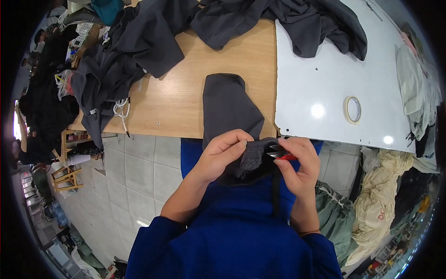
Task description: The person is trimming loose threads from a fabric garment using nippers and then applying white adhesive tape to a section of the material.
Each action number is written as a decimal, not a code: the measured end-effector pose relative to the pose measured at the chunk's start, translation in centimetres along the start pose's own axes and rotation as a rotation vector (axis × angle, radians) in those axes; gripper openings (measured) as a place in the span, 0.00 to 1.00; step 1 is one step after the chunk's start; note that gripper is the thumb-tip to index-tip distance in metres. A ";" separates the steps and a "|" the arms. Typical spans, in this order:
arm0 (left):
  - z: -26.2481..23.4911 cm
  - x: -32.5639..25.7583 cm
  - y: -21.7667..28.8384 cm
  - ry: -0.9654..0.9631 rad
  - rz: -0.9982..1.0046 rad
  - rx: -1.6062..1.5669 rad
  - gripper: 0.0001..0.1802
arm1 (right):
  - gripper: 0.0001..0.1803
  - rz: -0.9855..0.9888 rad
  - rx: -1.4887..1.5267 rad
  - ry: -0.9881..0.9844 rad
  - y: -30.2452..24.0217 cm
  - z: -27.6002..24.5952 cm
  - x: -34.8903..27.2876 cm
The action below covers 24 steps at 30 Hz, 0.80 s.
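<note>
Wood and white board make up the bench point(223, 69), and grey floor tiles point(139, 172) lie below it. Heaps of dark cloth point(153, 42) sit at the far side of the bench. A roll of tape point(352, 109) lies on the white part, well apart from the hands.

A person in a blue top point(237, 232) sits at the near edge. A dark grey garment point(227, 104) lies on the wood and hangs down over the edge to the hands. The left hand point(223, 151) pinches a folded edge of the garment between thumb and fingers and holds it up. The right hand point(297, 162) grips small red snips point(281, 153). The tips of the snips point at the cloth edge, just beside the left thumb. It is too small to tell if the blades touch the cloth.

This looks like the trimming step: loose threads along the seam are being cut off. It seems to be partway, as most of the garment is not yet in the hands.

A good next cut needs the edge held tight and flat. The tips should catch only the thread, not the cloth or the thumb close by.
</note>
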<state>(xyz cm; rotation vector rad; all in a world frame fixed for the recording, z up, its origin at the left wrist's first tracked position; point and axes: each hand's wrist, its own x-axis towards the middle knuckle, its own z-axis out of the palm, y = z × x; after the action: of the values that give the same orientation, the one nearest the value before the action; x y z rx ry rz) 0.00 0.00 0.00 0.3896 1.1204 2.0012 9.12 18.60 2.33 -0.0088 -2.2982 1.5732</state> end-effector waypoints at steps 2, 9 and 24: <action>0.2 0.1 0.2 0.019 -0.061 0.010 0.12 | 0.22 0.018 -0.063 0.034 -0.2 0.1 0.0; 0.9 0.2 0.4 0.005 -0.056 0.041 0.12 | 0.21 -0.109 -0.204 0.056 -0.6 0.6 0.2; 1.0 0.0 0.4 -0.021 -0.040 0.143 0.10 | 0.20 -0.191 -0.352 0.092 -0.9 0.2 -0.2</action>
<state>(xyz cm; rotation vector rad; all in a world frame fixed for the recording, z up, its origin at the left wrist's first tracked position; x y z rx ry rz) 0.38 0.48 0.87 0.4573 1.2531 1.8841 9.40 18.00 3.02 0.0475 -2.3923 1.0419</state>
